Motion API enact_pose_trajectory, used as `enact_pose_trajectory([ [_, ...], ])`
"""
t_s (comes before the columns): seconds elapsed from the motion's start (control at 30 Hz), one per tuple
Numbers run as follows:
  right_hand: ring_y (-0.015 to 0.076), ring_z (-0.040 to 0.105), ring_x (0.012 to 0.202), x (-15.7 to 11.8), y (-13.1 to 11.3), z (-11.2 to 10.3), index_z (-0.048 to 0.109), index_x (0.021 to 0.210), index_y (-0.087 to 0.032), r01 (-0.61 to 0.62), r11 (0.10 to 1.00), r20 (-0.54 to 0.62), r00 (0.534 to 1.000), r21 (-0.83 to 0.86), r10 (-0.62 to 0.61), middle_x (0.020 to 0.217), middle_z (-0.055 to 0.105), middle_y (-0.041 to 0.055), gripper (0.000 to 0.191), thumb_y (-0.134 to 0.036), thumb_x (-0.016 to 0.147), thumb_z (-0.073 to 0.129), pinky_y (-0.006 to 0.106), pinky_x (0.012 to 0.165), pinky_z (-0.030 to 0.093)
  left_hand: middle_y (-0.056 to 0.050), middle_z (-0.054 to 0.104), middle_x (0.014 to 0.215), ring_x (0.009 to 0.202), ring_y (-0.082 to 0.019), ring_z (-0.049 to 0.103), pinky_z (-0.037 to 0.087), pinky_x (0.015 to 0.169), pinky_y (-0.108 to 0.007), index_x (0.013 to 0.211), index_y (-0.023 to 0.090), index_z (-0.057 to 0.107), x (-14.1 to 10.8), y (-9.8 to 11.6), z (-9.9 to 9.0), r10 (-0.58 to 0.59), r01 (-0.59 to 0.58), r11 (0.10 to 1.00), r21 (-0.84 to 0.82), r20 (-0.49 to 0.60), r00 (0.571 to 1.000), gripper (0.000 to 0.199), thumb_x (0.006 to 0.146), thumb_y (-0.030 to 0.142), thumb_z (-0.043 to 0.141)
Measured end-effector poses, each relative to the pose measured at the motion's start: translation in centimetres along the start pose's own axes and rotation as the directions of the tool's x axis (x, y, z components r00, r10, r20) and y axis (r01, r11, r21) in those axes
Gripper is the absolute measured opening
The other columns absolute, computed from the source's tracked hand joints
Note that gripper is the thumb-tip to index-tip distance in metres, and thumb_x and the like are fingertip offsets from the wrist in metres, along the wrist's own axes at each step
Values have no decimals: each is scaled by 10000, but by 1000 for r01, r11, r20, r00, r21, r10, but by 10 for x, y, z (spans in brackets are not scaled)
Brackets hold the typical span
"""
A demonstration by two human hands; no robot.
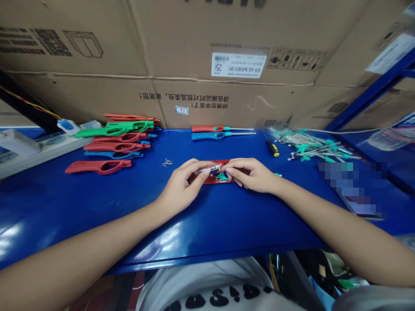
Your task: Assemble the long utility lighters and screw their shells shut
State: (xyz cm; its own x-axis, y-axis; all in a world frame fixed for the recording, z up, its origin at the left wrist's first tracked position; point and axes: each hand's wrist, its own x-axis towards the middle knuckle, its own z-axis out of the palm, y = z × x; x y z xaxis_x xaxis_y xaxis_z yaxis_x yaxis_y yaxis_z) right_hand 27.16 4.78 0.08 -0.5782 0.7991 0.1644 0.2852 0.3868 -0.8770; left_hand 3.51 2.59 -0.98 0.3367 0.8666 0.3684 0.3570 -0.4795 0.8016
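My left hand [181, 185] pinches a slim clear-and-silver lighter part [212, 168] between thumb and fingers, just above the blue table [129, 207]. The fingertips of my right hand [249, 173] are closed together at the right end of that part; whatever they hold is too small to make out. Beneath both hands lies an opened red lighter housing [212, 179], partly covered by my fingers. Inside it show a teal piece [222, 176] and a thin white wire.
Several coloured lighter shells [97, 166] are stacked at left, beside a power strip [52, 144]. Small screws [167, 163] lie near my left hand. Two lighters [209, 136], a screwdriver [272, 147] and a pile of teal-ended metal tubes [311, 144] lie behind. A cardboard box [181, 86] stands at the back.
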Motion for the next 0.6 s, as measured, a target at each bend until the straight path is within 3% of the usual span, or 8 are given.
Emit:
enact_pose_trajectory([
  [0.1,69,516,507,1,1,0,695,850,-152,28,999,3,1000,-23,-27,754,629,13,283,-405,944,610,209,482,427,-64,693,1018,896,-180,632,496,764,-294,1159,201,715,0,0,0,9,-9,1000,-10,-4,1000,276,997,331,533],
  [0.2,71,526,526,1,3,1,715,920,-154,50,999,-12,999,-13,-51,786,645,19,223,-361,930,632,207,487,428,-58,693,1013,864,-169,625,492,750,-286,1155,204,713,0,0,0,19,-19,1000,-5,12,1000,265,996,317,533],
  [0.37,66,507,516,1,3,2,695,891,-156,42,999,-32,999,13,-41,768,629,9,226,-362,943,617,205,483,423,-67,698,1023,851,-170,630,481,698,-274,1174,188,711,-1,0,-1,27,-27,1000,2,69,997,275,980,301,553],
  [0.6,60,529,499,0,5,1,695,890,-151,29,999,-42,999,33,-27,804,627,22,248,-385,931,626,186,429,430,-62,704,1021,836,-158,629,477,689,-262,1178,181,714,-1,1,-1,21,-21,1000,2,69,997,278,978,297,559],
])
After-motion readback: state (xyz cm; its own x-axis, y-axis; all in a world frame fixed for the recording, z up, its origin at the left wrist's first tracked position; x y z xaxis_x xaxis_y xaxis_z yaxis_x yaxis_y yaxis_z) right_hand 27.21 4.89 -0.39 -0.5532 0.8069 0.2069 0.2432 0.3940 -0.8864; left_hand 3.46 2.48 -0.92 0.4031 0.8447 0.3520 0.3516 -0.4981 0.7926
